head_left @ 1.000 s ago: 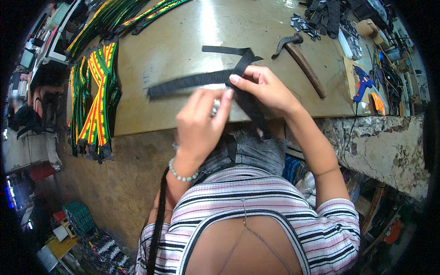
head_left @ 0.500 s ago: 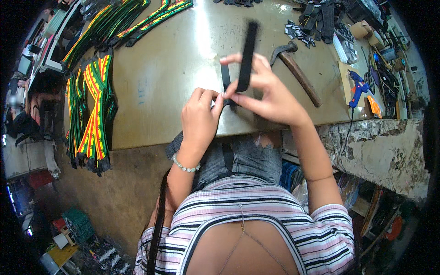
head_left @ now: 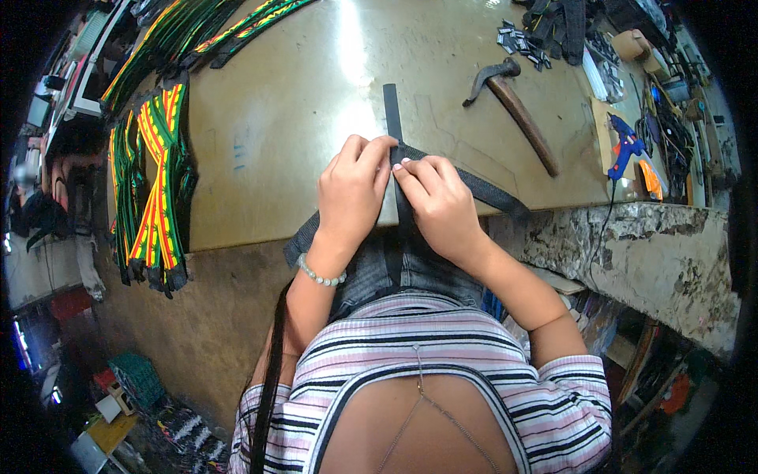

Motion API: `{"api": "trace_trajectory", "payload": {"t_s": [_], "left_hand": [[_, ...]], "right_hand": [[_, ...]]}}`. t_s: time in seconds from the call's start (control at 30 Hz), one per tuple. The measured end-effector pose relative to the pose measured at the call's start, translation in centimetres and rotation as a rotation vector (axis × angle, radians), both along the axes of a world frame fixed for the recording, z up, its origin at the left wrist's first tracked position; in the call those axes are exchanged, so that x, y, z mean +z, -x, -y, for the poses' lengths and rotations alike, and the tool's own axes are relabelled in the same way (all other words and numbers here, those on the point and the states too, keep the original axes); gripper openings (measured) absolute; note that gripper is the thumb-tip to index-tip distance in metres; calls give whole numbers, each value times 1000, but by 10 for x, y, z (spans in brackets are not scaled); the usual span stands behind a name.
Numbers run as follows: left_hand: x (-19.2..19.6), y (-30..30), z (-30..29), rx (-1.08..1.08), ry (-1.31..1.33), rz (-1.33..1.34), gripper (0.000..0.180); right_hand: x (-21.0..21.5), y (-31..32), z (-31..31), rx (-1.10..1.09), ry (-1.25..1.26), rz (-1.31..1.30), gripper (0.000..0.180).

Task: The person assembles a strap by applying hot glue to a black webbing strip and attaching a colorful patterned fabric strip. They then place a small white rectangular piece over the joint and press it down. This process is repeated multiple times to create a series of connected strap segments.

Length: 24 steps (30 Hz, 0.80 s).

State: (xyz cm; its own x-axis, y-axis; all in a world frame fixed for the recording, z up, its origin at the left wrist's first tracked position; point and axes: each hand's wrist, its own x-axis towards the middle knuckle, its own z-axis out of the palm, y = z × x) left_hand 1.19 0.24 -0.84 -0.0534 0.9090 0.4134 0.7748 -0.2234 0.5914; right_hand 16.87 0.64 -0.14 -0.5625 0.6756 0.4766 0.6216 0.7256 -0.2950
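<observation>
Left of the hammer (head_left: 521, 118), the left hand (head_left: 353, 186) and right hand (head_left: 438, 201) both pinch black straps (head_left: 489, 189) near their crossing. Right of the hammer, a clear plastic bag (head_left: 609, 75); its contents are too small to identify.

It's a single view, the left one of two wide fisheyes worn side by side on the head, pitched steeply down the wearer's own front. The striped shirt (head_left: 426, 324) fills the bottom middle, so that's about the closest thing to the lens. Forearms (head_left: 517, 288) angle up from there, putting the left hand (head_left: 351, 189) and right hand (head_left: 438, 201) near the centre, a bit farther off. Past them the counter (head_left: 276, 150) stretches toward the top, so it's looking forward too. Floor (head_left: 221, 340) shows lower left. Upright, not mirrored, and straight stuff bows near the rim, with black corners.
</observation>
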Motion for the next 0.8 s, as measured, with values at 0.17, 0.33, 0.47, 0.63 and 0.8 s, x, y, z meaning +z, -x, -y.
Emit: {"api": "trace_trajectory", "payload": {"t_s": [0.17,0.33,0.47,0.63,0.8], "left_hand": [[3,0,3,-33,50,-130,28],[4,-2,3,-15,56,-155,26],[10,0,5,-38,115,-164,27],[19,2,8,-100,134,-101,21],[26,8,23,-37,22,-24,15]], "right_hand": [[8,-4,4,21,21,42,24],[22,-12,33,74,187,103,27],[35,-41,40,291,518,-59,20],[18,-197,-28,-907,88,-499,38],[-31,-366,-119,-1014,-213,-548,71]]}}
